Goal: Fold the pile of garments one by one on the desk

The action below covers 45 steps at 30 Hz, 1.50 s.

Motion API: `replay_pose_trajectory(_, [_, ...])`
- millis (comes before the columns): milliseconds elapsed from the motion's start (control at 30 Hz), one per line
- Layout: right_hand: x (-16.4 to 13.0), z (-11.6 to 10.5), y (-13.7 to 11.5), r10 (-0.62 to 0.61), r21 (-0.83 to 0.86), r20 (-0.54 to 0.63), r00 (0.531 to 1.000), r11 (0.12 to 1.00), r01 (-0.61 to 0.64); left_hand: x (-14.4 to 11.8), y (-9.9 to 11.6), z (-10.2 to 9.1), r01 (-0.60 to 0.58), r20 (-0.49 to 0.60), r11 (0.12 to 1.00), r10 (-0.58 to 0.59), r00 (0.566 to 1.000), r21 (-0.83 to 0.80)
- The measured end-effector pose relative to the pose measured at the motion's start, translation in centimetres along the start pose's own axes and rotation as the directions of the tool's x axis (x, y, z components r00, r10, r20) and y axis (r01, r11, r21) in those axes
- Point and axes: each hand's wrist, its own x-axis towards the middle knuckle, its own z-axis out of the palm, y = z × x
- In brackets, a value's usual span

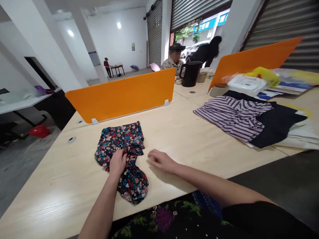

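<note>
Floral cloth point(121, 136) spread beyond and below the left hand point(118, 162), which pinches a fold, right hand point(160, 160) just beside, loosely curled, empty, striped cloth point(231, 114) farther right.

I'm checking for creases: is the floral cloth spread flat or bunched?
Only partly spread: the floral cloth lies broad at its far end, but narrows at the left hand, and its near end is rumpled.

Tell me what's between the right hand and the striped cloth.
Just bare tabletop between the right hand and the striped cloth, seen in the head view.
</note>
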Motion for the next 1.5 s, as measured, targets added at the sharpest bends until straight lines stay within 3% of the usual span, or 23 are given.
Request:
replay_pose_trajectory(100, [3.0, 0.4, 0.5, 0.123, -0.024, -0.090, 0.988, 0.992, -0.126, -0.7, 0.9, -0.2, -0.053, 0.090, 0.993, 0.063, 0.994, -0.107])
replay_pose_trajectory(200, [5.7, 0.5, 1.0, 0.120, -0.106, -0.030, 0.992, 0.987, -0.122, -2.0, 1.5, -1.3, -0.036, 0.193, 0.976, 0.079, 0.978, -0.214])
replay_pose_trajectory(267, [6.7, 0.1, 1.4, 0.098, -0.136, 0.003, 0.995, 0.986, -0.097, -3.0, 1.3, -2.5, -0.013, 0.222, 0.984, 0.053, 0.974, -0.180])
replay_pose_trajectory(333, [6.9, -0.7, 1.5, 0.073, -0.171, -0.020, 0.997, 0.982, -0.075, -3.9, 0.6, -4.1, -0.025, 0.212, 0.999, 0.033, 0.977, -0.040])
replay_pose_trajectory(433, [6.3, -2.8, 0.9, 0.023, -0.330, -0.068, 0.997, 0.943, -0.044, -5.2, -0.6, -6.8, -0.047, 0.138, 0.948, 0.003, 0.990, 0.314])
replay_pose_trajectory(567, [5.6, -6.6, -1.7, 0.040, -0.630, -0.063, 0.997, 0.773, -0.071, -5.2, -1.8, -10.6, 0.006, -0.051, 0.729, 0.040, 0.998, 0.685])
replay_pose_trajectory(667, [6.5, -9.5, -3.5, -0.037, -0.725, -0.199, 0.979, 0.678, -0.122, -2.6, -2.3, -13.2, 0.110, -0.242, 0.660, 0.112, 0.964, 0.743])
replay_pose_trajectory(733, [7.8, -11.2, -3.9, -0.099, -0.733, -0.346, 0.933, 0.650, -0.203, 0.1, -2.6, -14.4, 0.192, -0.349, 0.663, 0.112, 0.930, 0.724])
replay_pose_trajectory(800, [9.2, -12.3, -3.2, -0.046, -0.697, -0.464, 0.885, 0.636, -0.333, 2.3, -2.7, -14.9, 0.263, -0.413, 0.677, 0.067, 0.908, 0.687])
replay_pose_trajectory(867, [10.1, -12.6, -1.5, 0.103, -0.650, -0.494, 0.863, 0.616, -0.446, 3.0, -2.6, -14.5, 0.287, -0.434, 0.708, 0.031, 0.900, 0.646])
replay_pose_trajectory(967, [9.5, -11.1, 1.8, 0.252, -0.630, -0.418, 0.873, 0.612, -0.478, 0.2, -1.6, -12.3, 0.189, -0.369, 0.785, 0.054, 0.928, 0.590])
replay_pose_trajectory(1033, [8.1, -9.1, 3.8, 0.235, -0.633, -0.331, 0.914, 0.663, -0.400, -3.1, -0.9, -9.9, 0.078, -0.258, 0.827, 0.084, 0.963, 0.557])
replay_pose_trajectory(1133, [5.6, -6.0, 5.3, 0.143, -0.625, -0.099, 0.985, 0.761, -0.173, -7.8, -0.8, -6.4, -0.024, -0.098, 0.829, 0.096, 0.991, 0.559])
replay_pose_trajectory(1233, [3.5, -4.7, 5.2, 0.136, -0.687, 0.025, 0.990, 0.722, -0.082, -10.3, -2.3, -4.8, -0.033, -0.013, 0.813, 0.050, 0.999, 0.581])
replay_pose_trajectory(1367, [0.9, -7.1, 4.4, 0.370, -0.745, 0.067, 0.927, 0.636, -0.200, -11.9, -5.6, -6.1, -0.057, 0.010, 0.850, 0.061, 0.998, 0.523])
replay_pose_trajectory(1433, [-0.3, -9.1, 4.0, 0.465, -0.690, 0.226, 0.856, 0.696, -0.196, -12.4, -6.8, -7.5, -0.064, -0.004, 0.882, 0.074, 0.997, 0.466])
replay_pose_trajectory(1500, [-0.9, -10.8, 3.7, 0.442, -0.522, 0.437, 0.783, 0.834, -0.180, -12.6, -7.1, -8.6, -0.003, -0.089, 0.904, 0.046, 0.995, 0.428])
